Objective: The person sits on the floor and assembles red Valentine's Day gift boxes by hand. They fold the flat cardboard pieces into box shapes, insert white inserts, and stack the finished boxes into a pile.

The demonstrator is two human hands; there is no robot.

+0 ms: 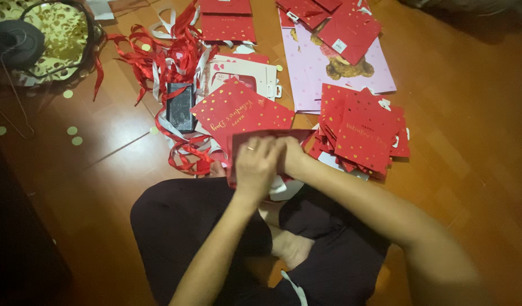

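I see both hands together over my lap, on one red bag [261,136] held just above the crossed legs. Left hand [255,164] lies over the bag's front, fingers curled down, ring on one finger, grip closed on the bag. Right hand [292,158] touches the left, pinching the bag's right part, grip closed on it too. Bag is tilted, its top edge toward the floor stacks.

On the wood floor [470,113]: a flat red bag with gold hearts [241,107] just beyond the held one, a fanned pile of red bags [366,133] to its right, near it. Pink bags with a bear print [340,68] lie farther out, more red bags [349,31] on top of them. Red ribbon tangle [170,56] at far left, a dark phone [180,106] lying in it. White strip [295,286] on my dark trousers. Gold-dotted balloon [51,39] in the far left corner.
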